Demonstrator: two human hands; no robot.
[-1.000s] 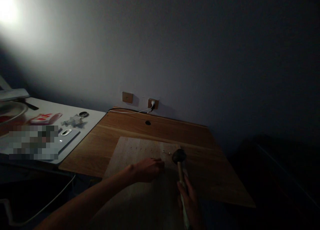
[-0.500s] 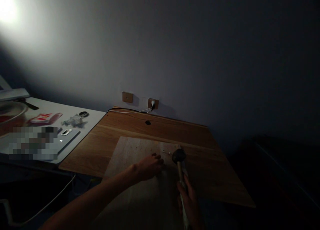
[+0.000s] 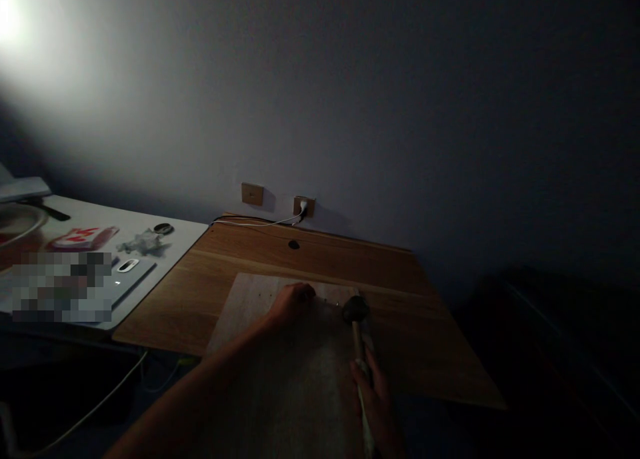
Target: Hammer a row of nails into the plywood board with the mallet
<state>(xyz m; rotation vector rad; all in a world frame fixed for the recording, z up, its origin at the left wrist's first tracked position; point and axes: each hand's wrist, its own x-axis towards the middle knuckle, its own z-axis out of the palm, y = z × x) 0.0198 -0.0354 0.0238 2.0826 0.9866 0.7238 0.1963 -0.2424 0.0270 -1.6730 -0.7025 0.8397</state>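
Note:
My right hand (image 3: 376,389) is wrapped round the wooden handle of a rubber mallet (image 3: 355,310). Its dark head is over the right edge of a pale wooden board (image 3: 300,372). My left hand (image 3: 294,300) rests near the board's far edge with its fingers curled together; whatever they pinch, if anything, is hidden in shadow. Just right of those fingers, small nails (image 3: 337,304) stand in the board, close to the mallet head. Small dark marks, either holes or nails, dot the board left of my left hand.
The board lies on a brown wooden desk (image 3: 435,326) against the wall. White and black cords run to a wall socket (image 3: 304,206). On the left, a white table (image 3: 190,229) carries a grey laptop (image 3: 135,282), a red-and-white packet (image 3: 83,238) and crumpled plastic (image 3: 144,243).
My left hand has moved away from me and slightly left to the board's far edge, its fingers now curled in. The mallet stays at the right edge in my right hand.

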